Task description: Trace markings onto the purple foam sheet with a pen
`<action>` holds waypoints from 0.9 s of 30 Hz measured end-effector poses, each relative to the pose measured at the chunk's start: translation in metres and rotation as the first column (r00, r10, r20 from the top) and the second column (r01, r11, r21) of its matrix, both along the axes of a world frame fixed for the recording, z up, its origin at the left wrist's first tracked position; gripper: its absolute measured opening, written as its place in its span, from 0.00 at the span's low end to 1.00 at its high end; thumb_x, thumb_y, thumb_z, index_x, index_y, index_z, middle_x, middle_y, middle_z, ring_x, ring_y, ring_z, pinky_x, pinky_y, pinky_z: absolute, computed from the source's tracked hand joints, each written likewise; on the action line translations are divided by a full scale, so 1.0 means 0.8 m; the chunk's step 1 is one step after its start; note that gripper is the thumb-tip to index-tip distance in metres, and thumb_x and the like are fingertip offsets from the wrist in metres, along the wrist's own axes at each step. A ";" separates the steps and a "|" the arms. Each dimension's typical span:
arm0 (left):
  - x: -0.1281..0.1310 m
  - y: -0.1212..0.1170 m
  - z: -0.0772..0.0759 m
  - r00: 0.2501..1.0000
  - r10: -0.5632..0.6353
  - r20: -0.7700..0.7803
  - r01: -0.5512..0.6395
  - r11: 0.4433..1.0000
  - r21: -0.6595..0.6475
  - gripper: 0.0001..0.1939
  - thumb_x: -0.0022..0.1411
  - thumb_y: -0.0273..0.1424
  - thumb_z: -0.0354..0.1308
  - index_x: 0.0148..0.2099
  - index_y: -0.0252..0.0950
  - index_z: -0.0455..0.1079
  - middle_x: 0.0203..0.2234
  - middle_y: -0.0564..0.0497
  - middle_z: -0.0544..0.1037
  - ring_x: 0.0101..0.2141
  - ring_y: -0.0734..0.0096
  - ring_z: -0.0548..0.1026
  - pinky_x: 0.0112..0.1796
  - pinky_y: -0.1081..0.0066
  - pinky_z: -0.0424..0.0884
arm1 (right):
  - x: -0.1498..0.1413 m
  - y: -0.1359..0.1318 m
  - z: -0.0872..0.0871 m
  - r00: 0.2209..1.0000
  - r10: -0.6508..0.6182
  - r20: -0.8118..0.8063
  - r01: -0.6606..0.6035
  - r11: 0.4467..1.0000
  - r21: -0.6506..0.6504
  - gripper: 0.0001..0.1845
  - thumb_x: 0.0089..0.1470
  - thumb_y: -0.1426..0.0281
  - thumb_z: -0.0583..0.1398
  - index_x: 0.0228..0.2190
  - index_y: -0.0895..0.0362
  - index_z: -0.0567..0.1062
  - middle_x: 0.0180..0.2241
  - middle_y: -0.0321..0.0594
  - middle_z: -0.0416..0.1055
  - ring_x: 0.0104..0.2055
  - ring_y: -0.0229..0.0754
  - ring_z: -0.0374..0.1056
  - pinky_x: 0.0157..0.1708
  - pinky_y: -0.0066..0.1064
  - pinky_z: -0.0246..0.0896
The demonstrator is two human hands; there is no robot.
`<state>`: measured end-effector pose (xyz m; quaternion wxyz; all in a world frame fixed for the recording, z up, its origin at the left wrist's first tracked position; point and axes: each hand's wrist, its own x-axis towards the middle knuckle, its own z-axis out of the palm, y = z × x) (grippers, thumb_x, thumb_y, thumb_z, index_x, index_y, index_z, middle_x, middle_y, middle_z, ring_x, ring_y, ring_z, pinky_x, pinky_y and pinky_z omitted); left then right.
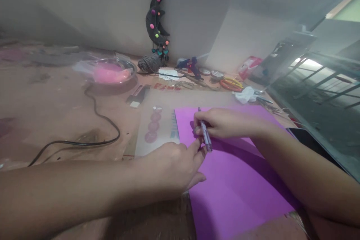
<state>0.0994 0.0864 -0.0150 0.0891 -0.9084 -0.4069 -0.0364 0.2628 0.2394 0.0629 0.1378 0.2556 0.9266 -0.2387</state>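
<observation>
A large purple sheet of paper point(239, 183) lies on the table in front of me. My right hand point(219, 123) is closed around a pen point(206, 138) with a patterned purple-grey barrel, low over the sheet's upper left part. My left hand point(177, 167) reaches across the sheet's left edge, fingers stretched out, with the fingertips close beside the pen and my right hand. Whether something small lies under those fingertips is hidden. Left of the purple paper, partly under it, is a pale sheet printed with pinkish circles point(153, 125).
A dark cable point(104, 142) curves over the left side. Behind are a clear bowl with pink material point(109, 73), grey yarn point(149, 63), a glue gun point(191, 66), scissors point(264, 100) and white tissue point(246, 94). A phone point(312, 146) lies right. A dark moon ornament point(156, 26) hangs on the wall.
</observation>
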 end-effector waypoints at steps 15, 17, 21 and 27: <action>-0.004 0.016 0.031 0.998 0.014 0.065 0.011 0.930 -0.367 0.31 0.75 0.47 0.54 0.69 0.31 0.65 0.56 0.37 0.80 0.31 0.55 0.83 0.27 0.58 0.74 | -0.013 0.005 -0.030 0.982 -0.064 -0.176 0.069 0.997 0.026 0.05 0.60 0.73 0.59 0.36 0.53 0.75 0.39 0.37 0.82 0.37 0.40 0.76 0.37 0.30 0.62; -0.005 0.016 0.030 0.999 0.009 0.048 0.009 0.935 -0.355 0.30 0.76 0.47 0.53 0.69 0.31 0.66 0.62 0.33 0.76 0.33 0.55 0.84 0.28 0.58 0.75 | -0.017 0.014 -0.044 0.944 -0.095 -0.315 0.126 0.989 0.077 0.01 0.62 0.70 0.61 0.35 0.53 0.73 0.38 0.39 0.83 0.39 0.42 0.76 0.39 0.31 0.63; -0.009 0.015 0.027 0.998 0.019 0.065 0.001 0.957 -0.291 0.30 0.75 0.50 0.53 0.68 0.35 0.66 0.66 0.33 0.73 0.36 0.54 0.85 0.30 0.59 0.77 | -0.015 0.019 -0.039 0.933 -0.187 -0.308 0.184 0.982 -0.039 0.06 0.61 0.66 0.64 0.34 0.53 0.71 0.35 0.40 0.82 0.37 0.43 0.76 0.38 0.33 0.64; -0.009 0.020 0.034 0.995 0.060 0.083 -0.024 0.926 -0.377 0.27 0.72 0.48 0.57 0.66 0.40 0.67 0.55 0.43 0.79 0.34 0.53 0.84 0.28 0.58 0.77 | -0.009 0.011 -0.030 0.962 -0.124 -0.245 0.107 0.991 -0.084 0.05 0.60 0.67 0.63 0.33 0.53 0.72 0.35 0.39 0.81 0.36 0.43 0.76 0.37 0.32 0.64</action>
